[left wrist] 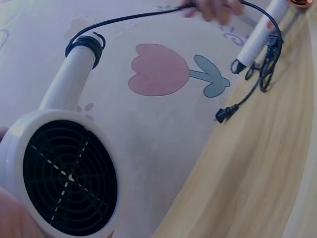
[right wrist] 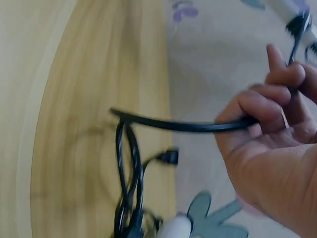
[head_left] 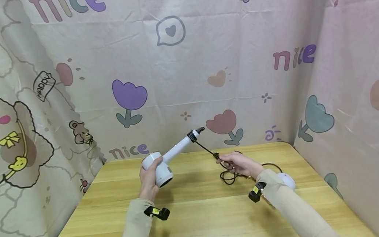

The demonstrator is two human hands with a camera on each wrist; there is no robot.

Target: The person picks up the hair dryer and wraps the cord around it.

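Note:
In the head view my left hand [head_left: 149,178] grips a white hair dryer [head_left: 178,148] round its barrel, raised over the table with the handle slanting up to the right. Black cord [head_left: 192,136] is wound in several turns round the handle's end. From there it runs taut to my right hand [head_left: 242,164], whose fingers are curled round it. The left wrist view faces the dryer's dark round grille [left wrist: 70,177]. In the right wrist view the cord [right wrist: 183,126] leaves my palm and stretches leftward.
A second white hair dryer [head_left: 287,180] lies on the wooden table [head_left: 203,220] at the right, partly hidden by my right forearm. Its bundled black cord shows in the left wrist view, the plug [left wrist: 227,114] near the table's edge. A printed curtain [head_left: 180,78] surrounds the table.

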